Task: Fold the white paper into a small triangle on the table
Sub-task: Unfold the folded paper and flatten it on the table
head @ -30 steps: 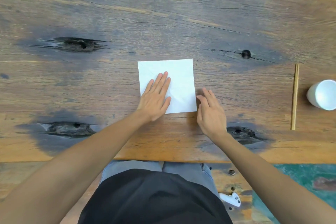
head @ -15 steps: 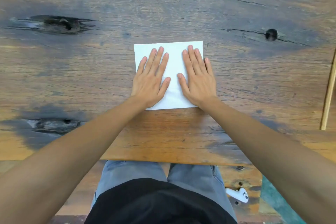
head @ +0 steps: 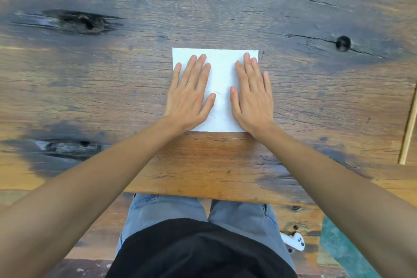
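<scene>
White paper flat, worktop centre. Left hand at 9, right hand at 3, fingers flat, slightly apart, gripping nothing. Smooth outward, then align corners before creasing diagonal.

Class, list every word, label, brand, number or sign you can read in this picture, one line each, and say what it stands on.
None: no readable text appears anywhere.
White paper: blank, with only faint creases between the left hand and right hand.
Wooden table: only grain, knots and dark stains.
White device near the floor: two dark dots, no lettering legible.
</scene>
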Demonstrator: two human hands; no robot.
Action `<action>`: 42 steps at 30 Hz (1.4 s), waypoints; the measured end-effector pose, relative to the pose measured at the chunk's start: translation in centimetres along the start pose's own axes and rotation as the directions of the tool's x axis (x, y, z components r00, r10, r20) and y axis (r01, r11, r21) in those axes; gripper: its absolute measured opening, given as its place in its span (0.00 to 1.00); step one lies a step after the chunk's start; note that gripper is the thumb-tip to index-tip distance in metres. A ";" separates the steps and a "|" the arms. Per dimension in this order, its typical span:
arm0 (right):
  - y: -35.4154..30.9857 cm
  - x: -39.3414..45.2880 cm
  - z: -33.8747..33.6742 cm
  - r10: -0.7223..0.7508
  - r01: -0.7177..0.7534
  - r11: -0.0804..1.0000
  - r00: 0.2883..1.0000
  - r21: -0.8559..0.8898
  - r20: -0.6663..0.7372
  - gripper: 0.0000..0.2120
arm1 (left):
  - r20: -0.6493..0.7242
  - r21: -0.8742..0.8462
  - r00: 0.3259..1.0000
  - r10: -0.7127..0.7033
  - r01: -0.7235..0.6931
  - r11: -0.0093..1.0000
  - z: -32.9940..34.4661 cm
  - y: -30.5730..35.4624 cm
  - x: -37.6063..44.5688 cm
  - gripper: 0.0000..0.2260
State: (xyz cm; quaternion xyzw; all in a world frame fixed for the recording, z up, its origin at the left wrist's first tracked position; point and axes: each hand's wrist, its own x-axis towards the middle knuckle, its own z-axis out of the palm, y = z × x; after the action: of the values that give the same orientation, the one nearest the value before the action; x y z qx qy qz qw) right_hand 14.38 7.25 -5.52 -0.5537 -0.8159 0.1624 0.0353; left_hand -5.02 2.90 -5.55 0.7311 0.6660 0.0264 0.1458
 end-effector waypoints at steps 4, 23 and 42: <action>-0.3 0.7 0.8 -0.066 0.066 0.998 0.997 -0.003 0.033 0.31 | 0.031 -0.010 0.994 -0.104 0.104 0.995 0.8 0.2 -0.2 0.32; 0.5 0.7 2.1 -0.064 0.065 0.989 0.998 -0.133 0.010 0.40 | -0.037 0.038 0.992 -0.119 0.121 0.992 2.1 -0.5 -0.3 0.39; 1.0 0.6 2.8 -0.093 0.085 0.979 0.995 -0.186 -0.038 0.39 | -0.031 0.061 0.993 -0.117 0.118 0.991 2.2 -0.4 -0.4 0.39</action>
State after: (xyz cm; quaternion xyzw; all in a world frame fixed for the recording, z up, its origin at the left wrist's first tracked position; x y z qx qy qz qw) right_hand 14.38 7.53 -8.59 -0.5212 -0.8504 0.0717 0.0102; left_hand -4.89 2.18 -7.70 0.6944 0.7104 0.0071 0.1149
